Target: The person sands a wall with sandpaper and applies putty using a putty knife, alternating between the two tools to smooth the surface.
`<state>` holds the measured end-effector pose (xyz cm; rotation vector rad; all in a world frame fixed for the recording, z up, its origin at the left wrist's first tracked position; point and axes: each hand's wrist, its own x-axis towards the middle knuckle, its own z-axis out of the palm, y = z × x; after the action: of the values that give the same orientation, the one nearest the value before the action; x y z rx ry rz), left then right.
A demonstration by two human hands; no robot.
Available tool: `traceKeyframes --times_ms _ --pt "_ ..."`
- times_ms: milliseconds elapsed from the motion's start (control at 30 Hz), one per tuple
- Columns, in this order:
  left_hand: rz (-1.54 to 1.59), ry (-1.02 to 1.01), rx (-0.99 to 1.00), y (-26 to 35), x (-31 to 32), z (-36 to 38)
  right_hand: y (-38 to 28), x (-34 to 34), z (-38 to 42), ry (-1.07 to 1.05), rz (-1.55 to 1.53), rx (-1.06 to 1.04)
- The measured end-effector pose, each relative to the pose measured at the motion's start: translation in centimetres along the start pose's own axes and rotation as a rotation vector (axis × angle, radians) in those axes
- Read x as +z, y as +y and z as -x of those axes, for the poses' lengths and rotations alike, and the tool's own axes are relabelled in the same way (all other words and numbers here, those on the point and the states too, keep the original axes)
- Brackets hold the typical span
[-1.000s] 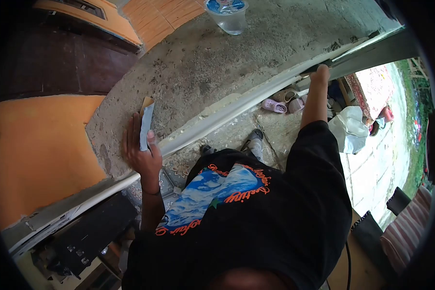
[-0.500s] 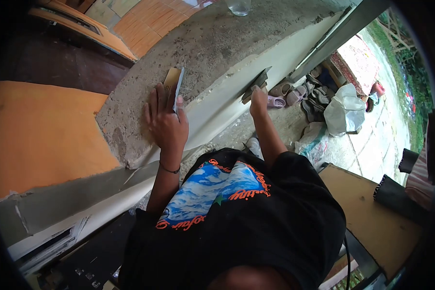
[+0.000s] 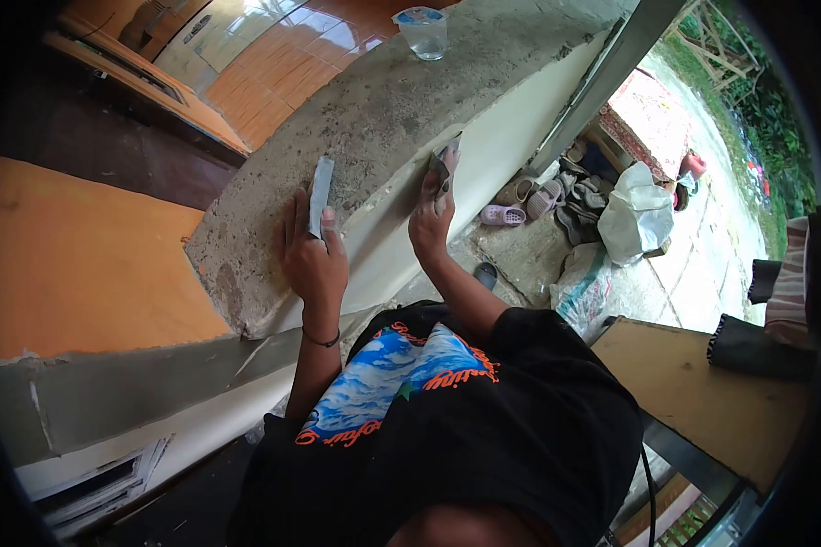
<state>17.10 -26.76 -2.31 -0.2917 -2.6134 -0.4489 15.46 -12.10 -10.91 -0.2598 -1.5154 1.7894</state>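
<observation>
My left hand point(image 3: 316, 262) rests on the rough grey concrete ledge point(image 3: 274, 169), its fingers closed around a thin flat scraper point(image 3: 320, 193) whose pale grey side faces up. At the white wall face point(image 3: 502, 118) below the ledge edge, my right hand point(image 3: 431, 221) grips a second flat scraper point(image 3: 447, 162), dark grey and smeared. That scraper is held close against the wall, just under the rim; whether it touches is hard to tell. My fingers hide part of both tools.
A clear plastic cup point(image 3: 422, 35) stands on the ledge's far end. Beyond the wall lie several shoes point(image 3: 566, 196), a white sack point(image 3: 636, 219) and a patterned cloth-covered table point(image 3: 646, 123). A wooden bench top point(image 3: 693, 392) is at my right.
My right hand has moved left and nearer, up toward the ledge edge, with its scraper. The left scraper has turned to show its grey side. The view has shifted, showing more of the cup.
</observation>
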Motion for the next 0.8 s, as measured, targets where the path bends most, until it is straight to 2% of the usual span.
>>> traceKeyframes --times_ms 167,200,233,267,333,400,433,533,633,700,733,800 --pt "-0.078 0.027 -0.023 1.3 0.5 -0.6 3.3 -5.0 -11.4 0.133 0.012 -0.016" --pt "-0.136 0.005 -0.074 1.5 0.6 -0.7 3.9 -6.0 -13.8 0.202 0.027 0.062" --pt "-0.196 -0.018 -0.127 1.7 0.7 -0.8 1.4 -6.6 -15.8 0.257 0.058 0.132" --pt "-0.19 -0.031 -0.157 1.8 0.7 -1.0 3.3 -7.9 -18.5 0.331 0.11 -0.066" --pt "-0.204 -0.025 -0.175 2.1 0.9 -1.0 3.9 -10.8 -23.1 0.35 0.043 0.213" --pt "-0.202 -0.032 -0.229 2.0 1.2 -0.9 3.0 -12.6 -27.1 0.43 -0.086 0.347" --pt "-0.207 -0.033 -0.236 1.8 1.4 -1.0 4.8 -14.5 -29.4 0.435 -0.054 0.439" --pt "-0.283 -0.114 -0.292 1.7 1.4 -0.9 11.8 -19.5 -34.2 0.431 -0.091 0.472" --pt "-0.241 -0.076 -0.216 2.0 1.0 -1.1 13.9 -20.4 -32.0 0.42 -0.113 0.611" --pt "-0.166 -0.002 -0.132 1.6 1.3 -1.1 16.0 -19.6 -27.9 0.314 -0.179 0.665" --pt "-0.175 -0.01 -0.149 1.5 1.3 -0.9 17.9 -19.3 -25.3 0.26 -0.26 0.67" --pt "-0.229 -0.056 -0.056 1.5 0.9 -0.9 19.8 -18.1 -19.6 0.245 -0.375 0.823"
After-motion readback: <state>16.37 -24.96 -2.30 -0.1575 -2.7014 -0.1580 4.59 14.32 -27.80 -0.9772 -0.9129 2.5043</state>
